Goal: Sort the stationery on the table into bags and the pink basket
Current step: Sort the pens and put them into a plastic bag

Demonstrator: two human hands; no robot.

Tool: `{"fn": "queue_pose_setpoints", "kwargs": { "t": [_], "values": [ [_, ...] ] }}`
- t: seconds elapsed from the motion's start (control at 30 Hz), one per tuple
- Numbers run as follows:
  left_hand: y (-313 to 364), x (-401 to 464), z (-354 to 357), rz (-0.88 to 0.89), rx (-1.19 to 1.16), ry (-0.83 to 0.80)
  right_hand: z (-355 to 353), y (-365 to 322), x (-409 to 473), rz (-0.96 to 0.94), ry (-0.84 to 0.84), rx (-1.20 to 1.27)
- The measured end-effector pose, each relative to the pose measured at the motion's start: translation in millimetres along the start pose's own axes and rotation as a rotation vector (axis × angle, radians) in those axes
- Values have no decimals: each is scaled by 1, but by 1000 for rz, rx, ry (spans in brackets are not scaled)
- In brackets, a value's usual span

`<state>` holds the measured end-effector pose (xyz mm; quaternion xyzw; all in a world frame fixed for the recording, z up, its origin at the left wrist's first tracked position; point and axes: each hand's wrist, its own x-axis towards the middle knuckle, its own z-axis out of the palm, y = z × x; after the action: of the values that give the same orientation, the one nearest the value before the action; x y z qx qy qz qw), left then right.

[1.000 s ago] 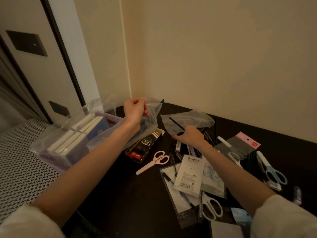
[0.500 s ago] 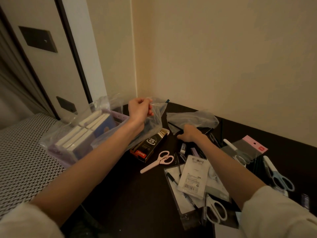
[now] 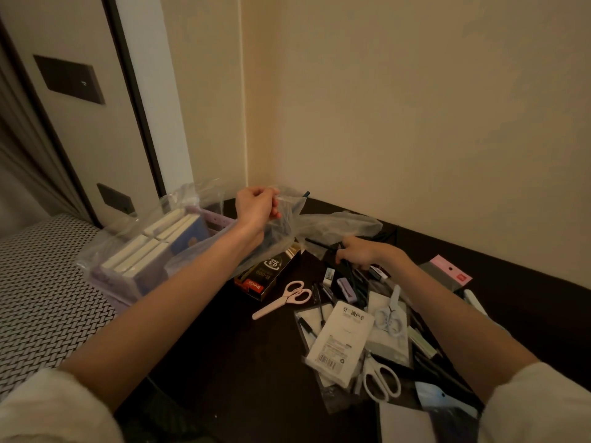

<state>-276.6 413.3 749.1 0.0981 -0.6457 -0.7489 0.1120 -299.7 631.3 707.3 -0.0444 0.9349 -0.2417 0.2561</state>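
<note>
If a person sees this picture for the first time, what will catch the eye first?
Probably the left hand, lifted above the table and pinching the clear plastic bag open. To its right, the right hand grips dark pens over the stationery pile; pink scissors lie in front.

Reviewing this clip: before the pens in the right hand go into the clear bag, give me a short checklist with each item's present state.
1. Left hand pinches the rim of the clear bag and holds it up: ok.
2. Bag mouth open wide enough to take pens: cannot tell, the plastic is crumpled.
3. Right hand grips dark pens firmly: ok, fingers are curled round them.
4. Pens lifted clear of the pile: cannot tell, the hand is low over the clutter.
5. Path to the bag: ok, only the black box lies below it.
6. Pink scissors lie apart from both hands: ok.
</note>
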Motion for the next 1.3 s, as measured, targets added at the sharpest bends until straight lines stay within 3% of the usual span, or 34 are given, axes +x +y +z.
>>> {"fn": "queue_pose_setpoints", "kwargs": {
  "t": [0.13,0.33,0.43,0.67,0.77,1.0,1.3],
  "values": [
    [0,-3,0,-11,4,4,-2,8,-8,14,147,125],
    [-1,-7,1,-11,22,5,-4,19,-15,113,165,237],
    [1,-8,1,-7,19,4,-4,25,-20,181,134,407],
    [-2,-15,7,-5,24,2,1,45,-36,356,-10,448],
    [-4,-19,9,-8,25,2,-1,52,-45,291,23,381],
    [-12,-26,15,-14,62,13,0,59,-59,125,193,597],
    [-30,-33,18,57,219,-16,15,73,-86,78,-85,782]
  ]
}}
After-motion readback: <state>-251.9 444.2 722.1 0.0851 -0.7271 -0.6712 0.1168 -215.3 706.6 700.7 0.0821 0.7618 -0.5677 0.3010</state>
